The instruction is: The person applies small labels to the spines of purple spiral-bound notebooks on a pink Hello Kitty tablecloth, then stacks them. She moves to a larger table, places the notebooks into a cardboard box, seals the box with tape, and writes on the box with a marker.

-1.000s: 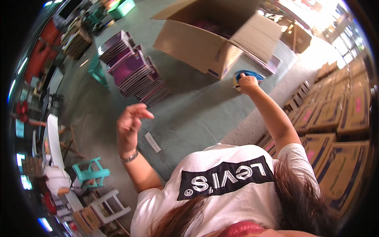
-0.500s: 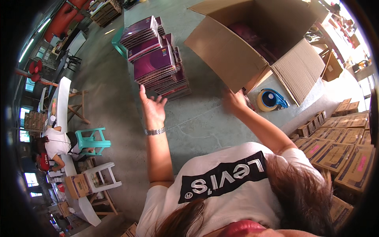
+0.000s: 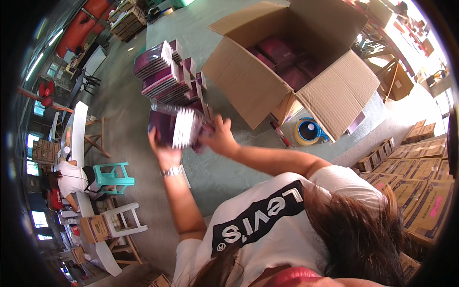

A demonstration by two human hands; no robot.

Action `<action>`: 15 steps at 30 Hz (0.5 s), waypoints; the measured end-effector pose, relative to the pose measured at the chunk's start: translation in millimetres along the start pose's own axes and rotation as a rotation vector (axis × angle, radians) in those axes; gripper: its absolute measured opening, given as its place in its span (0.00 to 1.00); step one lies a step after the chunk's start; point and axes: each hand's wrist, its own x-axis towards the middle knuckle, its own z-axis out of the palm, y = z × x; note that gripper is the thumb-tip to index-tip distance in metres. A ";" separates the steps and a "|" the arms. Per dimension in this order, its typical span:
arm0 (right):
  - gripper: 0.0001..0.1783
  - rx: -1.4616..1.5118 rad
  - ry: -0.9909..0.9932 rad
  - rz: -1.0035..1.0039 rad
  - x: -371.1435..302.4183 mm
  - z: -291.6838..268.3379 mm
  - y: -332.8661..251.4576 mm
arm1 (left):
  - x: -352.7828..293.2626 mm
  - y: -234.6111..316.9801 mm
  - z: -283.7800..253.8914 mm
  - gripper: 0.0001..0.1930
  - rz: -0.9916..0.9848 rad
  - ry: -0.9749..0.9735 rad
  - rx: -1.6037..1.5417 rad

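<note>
A bundle of purple-covered notebooks with white page edges is tilted up between my hands, just in front of the other stacks. My left hand grips its near left side, thumb up along the cover. My right hand, slightly smeared by motion, is closed at the bundle's right side. Behind it rise several stacks of the same notebooks, in shiny clear wrap. To the right stands an open cardboard carton with its flaps out, and purple packs lie inside it.
A blue tape dispenser and a red-and-black marker lie by the carton on the grey table. Closed cartons are stacked at the right. At the left are a green stool, a white stool and a seated person.
My right hand has moved left from beside the carton to the notebooks. Both hands have taken hold of a bundle and tilted it up. The marker now lies on the table.
</note>
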 end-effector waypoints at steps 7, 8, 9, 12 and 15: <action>0.38 -0.453 -0.210 -0.514 -53.3 -163.3 -102.3 | -71.4 -38.4 -2.4 0.36 0.000 -0.265 -0.249; 0.39 -0.443 -0.177 -0.520 -55.0 -189.9 -131.2 | -67.9 -45.7 5.6 0.37 -0.001 -0.229 -0.259; 0.40 -0.513 -0.080 -0.655 -53.9 -215.4 -149.4 | -61.0 -56.6 18.4 0.37 -0.024 -0.205 -0.267; 0.34 -0.684 0.230 -0.915 -38.1 -278.1 -185.9 | -65.2 -84.4 46.3 0.37 -0.084 -0.173 -0.275; 0.34 -0.955 0.367 -0.976 24.2 -327.2 -176.9 | -63.4 -105.9 66.5 0.38 -0.111 -0.153 -0.279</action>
